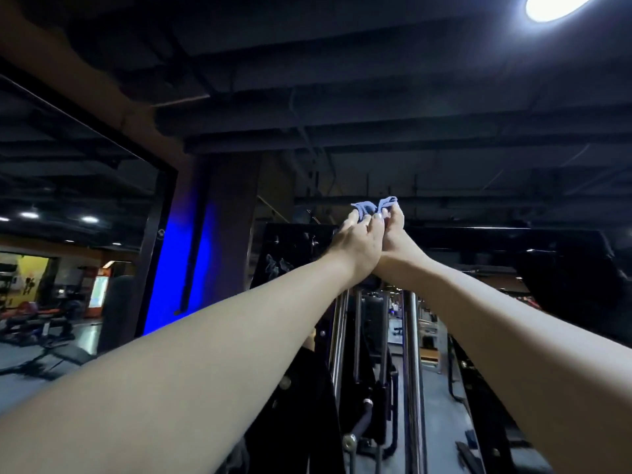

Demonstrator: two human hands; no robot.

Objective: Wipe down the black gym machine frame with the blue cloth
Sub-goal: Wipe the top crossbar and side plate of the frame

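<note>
Both my arms reach up and forward, hands pressed together at the top of the black gym machine frame (478,239). My left hand (359,242) and my right hand (398,234) both pinch the small blue cloth (374,206), which sticks up bunched above my fingertips. The cloth sits level with the frame's top crossbar; whether it touches the bar is hidden by my hands. Below my wrists run the machine's chrome guide rods (412,354).
A black panel (290,254) of the machine stands left of my hands. A blue-lit pillar (184,268) and a dark mirror frame (154,254) are at left. Benches (41,323) lie on the floor far left. A bright ceiling lamp (554,5) glares top right.
</note>
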